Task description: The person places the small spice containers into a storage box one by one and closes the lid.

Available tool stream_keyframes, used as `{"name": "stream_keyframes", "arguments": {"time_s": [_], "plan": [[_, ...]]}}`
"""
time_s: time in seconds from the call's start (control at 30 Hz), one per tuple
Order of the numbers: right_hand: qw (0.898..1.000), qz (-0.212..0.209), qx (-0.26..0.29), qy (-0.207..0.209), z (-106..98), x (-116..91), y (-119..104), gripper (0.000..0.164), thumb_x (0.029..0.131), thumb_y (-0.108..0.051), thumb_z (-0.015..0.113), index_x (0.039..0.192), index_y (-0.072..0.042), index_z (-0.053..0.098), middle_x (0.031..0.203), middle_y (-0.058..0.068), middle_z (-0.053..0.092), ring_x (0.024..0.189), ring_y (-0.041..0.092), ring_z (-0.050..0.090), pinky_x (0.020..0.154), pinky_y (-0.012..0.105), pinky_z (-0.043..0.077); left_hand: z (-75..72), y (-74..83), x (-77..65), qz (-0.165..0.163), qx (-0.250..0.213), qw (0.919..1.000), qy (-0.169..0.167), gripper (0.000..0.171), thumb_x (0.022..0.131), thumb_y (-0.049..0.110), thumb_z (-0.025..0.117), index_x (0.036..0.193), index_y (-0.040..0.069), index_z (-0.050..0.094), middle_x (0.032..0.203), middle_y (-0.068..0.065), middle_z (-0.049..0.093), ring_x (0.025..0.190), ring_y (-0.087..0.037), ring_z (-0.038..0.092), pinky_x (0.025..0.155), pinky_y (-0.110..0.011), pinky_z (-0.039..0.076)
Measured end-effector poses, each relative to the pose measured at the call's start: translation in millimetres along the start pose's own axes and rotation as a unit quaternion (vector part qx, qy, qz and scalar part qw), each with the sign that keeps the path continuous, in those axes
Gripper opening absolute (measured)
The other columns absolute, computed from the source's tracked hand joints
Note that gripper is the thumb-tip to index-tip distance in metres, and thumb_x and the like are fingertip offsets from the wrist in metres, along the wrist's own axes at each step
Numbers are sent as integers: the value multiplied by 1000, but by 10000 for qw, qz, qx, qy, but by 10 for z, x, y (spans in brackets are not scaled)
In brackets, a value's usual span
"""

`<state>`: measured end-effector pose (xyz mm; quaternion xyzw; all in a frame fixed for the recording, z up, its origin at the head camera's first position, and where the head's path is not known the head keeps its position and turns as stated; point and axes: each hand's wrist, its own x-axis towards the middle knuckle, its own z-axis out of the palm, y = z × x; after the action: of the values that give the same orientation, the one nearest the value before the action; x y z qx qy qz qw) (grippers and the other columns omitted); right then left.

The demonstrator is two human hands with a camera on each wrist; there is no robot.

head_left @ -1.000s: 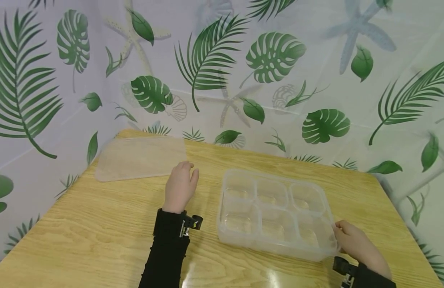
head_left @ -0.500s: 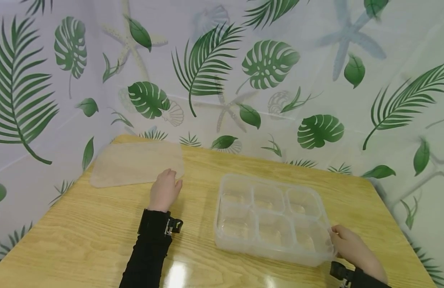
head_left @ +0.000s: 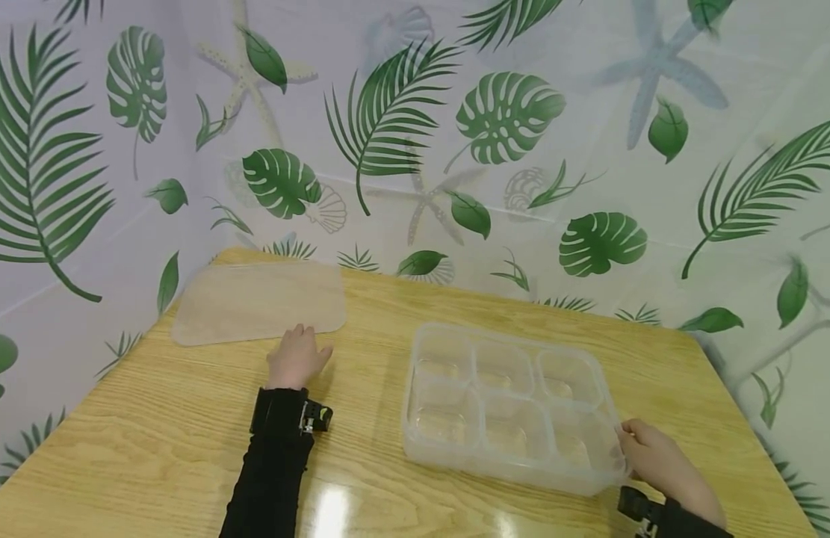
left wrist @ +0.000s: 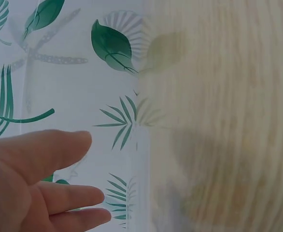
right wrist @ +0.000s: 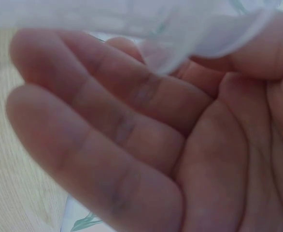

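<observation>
A clear plastic box (head_left: pixel 483 400) with several compartments stands on the table, right of centre in the head view. My right hand (head_left: pixel 669 457) pinches its rim at the right end; in the right wrist view the thumb lies over the rim and the fingers (right wrist: pixel 98 116) curl beneath. A flat translucent lid (head_left: pixel 260 302) lies at the back left of the table. Just in front of its near edge is my left hand (head_left: pixel 296 360), palm down and holding nothing. In the left wrist view its thumb and fingers (left wrist: pixel 78 198) are extended.
The wooden table (head_left: pixel 152 418) is bounded at the back and sides by a white cloth (head_left: pixel 401 112) printed with green leaves. Bare table lies between the lid and the box.
My left hand has moved left, away from the box, to the front edge of the lid. The right hand keeps its hold on the box, which stays in place.
</observation>
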<state>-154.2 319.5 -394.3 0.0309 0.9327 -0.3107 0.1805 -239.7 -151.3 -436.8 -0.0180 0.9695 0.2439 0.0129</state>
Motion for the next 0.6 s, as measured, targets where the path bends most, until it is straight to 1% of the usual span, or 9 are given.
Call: {"name": "stream_keyframes", "arguments": {"time_s": [0.13,0.23,0.4,0.5,0.6], "plan": [[10000,27,-31,40,-3,-24,-28,46,96,-21,27,117,18,36,103,25,51,78,21,53,61,34,45,31,-30,5,-40,-58,9999,-80,54,92,29,48,132,-5,35,136,-27,26,124,-42,21,89,-65,21],[10000,38,-68,59,0,-34,-49,45,96,-20,27,117,18,36,103,24,51,80,21,54,62,34,46,47,-54,14,-90,-63,9999,-122,55,92,29,48,132,-6,34,137,-27,25,124,-43,20,90,-65,20],[10000,63,-32,0,-6,-35,-52,46,96,-20,26,119,19,34,108,30,47,85,25,54,64,36,47,64,-97,35,-126,-106,9997,-190,53,91,28,48,129,-8,37,136,-28,24,123,-44,21,86,-67,22],[10000,88,19,-37,-9,-40,-45,47,96,-21,26,120,18,33,109,30,47,85,24,54,64,36,47,71,-107,40,-122,-92,9997,-201,52,91,28,48,128,-8,39,136,-29,26,122,-44,23,85,-67,24],[10000,55,-24,31,-5,-38,-46,46,96,-21,27,118,18,35,105,26,50,82,23,54,63,35,47,75,-105,42,-126,-77,9996,-221,51,91,27,49,127,-8,40,135,-29,26,122,-44,24,84,-68,24]]}}
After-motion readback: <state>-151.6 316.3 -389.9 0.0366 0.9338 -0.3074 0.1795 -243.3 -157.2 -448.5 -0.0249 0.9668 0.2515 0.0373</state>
